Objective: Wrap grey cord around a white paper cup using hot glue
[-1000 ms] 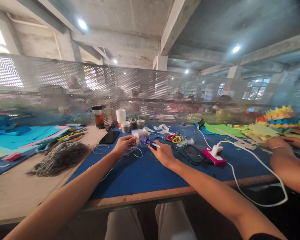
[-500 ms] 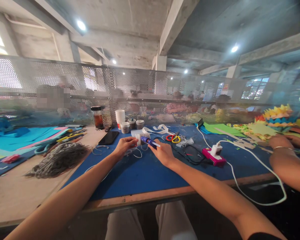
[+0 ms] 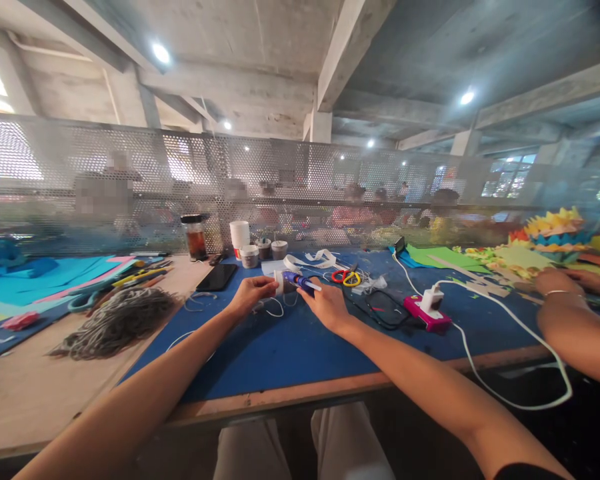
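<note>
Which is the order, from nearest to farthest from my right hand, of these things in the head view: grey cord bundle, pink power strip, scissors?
From the right hand:
1. Scissors: just beyond it, slightly right.
2. Pink power strip: to its right.
3. Grey cord bundle: far to its left.

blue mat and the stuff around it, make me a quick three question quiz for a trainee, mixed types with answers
1. Which holds the blue tool?
a) the left hand
b) the right hand
c) neither hand

2. True or false: the white charger lies beside the heap of grey cord, away from the pink block.

3. Fill in the blank: the scissors have one red handle and one ____ handle.

Key: 1. b; 2. false, it is on the pink block; 3. yellow
</note>
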`<state>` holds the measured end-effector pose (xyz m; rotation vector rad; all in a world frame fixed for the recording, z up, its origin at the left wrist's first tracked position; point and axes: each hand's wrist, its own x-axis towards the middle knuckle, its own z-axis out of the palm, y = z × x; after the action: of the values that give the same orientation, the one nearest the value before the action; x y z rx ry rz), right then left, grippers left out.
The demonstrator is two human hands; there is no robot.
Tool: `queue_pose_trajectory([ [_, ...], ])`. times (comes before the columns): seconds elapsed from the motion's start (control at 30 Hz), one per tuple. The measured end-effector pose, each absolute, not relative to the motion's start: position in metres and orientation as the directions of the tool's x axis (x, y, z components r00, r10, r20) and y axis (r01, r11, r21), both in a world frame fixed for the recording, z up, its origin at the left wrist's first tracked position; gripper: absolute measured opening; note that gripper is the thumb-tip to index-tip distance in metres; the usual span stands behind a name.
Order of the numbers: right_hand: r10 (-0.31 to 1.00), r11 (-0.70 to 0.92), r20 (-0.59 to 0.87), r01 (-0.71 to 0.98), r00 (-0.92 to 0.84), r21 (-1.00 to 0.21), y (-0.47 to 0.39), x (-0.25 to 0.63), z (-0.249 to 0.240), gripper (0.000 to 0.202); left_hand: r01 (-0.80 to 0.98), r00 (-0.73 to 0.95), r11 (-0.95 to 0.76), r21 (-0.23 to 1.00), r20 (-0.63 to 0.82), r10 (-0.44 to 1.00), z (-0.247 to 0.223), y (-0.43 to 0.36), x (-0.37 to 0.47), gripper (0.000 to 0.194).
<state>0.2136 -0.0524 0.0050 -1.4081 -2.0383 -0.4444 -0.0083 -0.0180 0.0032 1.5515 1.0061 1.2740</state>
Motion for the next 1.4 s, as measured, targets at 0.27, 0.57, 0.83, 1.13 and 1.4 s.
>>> queue_pose_trajectory([
  [0.27, 0.698, 0.410, 0.662, 0.911, -0.274, -0.055, -0.053, 0.213, 0.004, 0.034, 0.009, 0.098, -0.289, 0.957, 0.286, 0.953, -0.002, -0.009, -0.012, 0.036],
  [0.57, 0.678, 0.473, 0.668, 0.878, -0.308, -0.074, -0.053, 0.213, 0.000, 0.035, -0.180, 0.004, -0.239, 0.954, 0.244, 0.970, 0.002, -0.006, -0.017, 0.035],
  [0.83, 0.678, 0.504, 0.711, 0.822, -0.187, -0.265, -0.049, 0.216, 0.004, 0.038, -0.308, -0.068, -0.213, 0.927, 0.202, 0.977, 0.002, 0.002, -0.029, 0.036],
  [1.13, 0.696, 0.512, 0.631, 0.853, -0.342, -0.102, -0.042, 0.221, -0.002, 0.036, -0.366, -0.163, -0.234, 0.901, 0.185, 0.969, 0.005, 0.007, -0.039, 0.028],
  [1.4, 0.810, 0.447, 0.441, 0.894, -0.387, -0.038, -0.051, 0.224, -0.007, 0.030, -0.388, -0.172, -0.227, 0.893, 0.172, 0.970, 0.006, 0.009, -0.041, 0.024],
])
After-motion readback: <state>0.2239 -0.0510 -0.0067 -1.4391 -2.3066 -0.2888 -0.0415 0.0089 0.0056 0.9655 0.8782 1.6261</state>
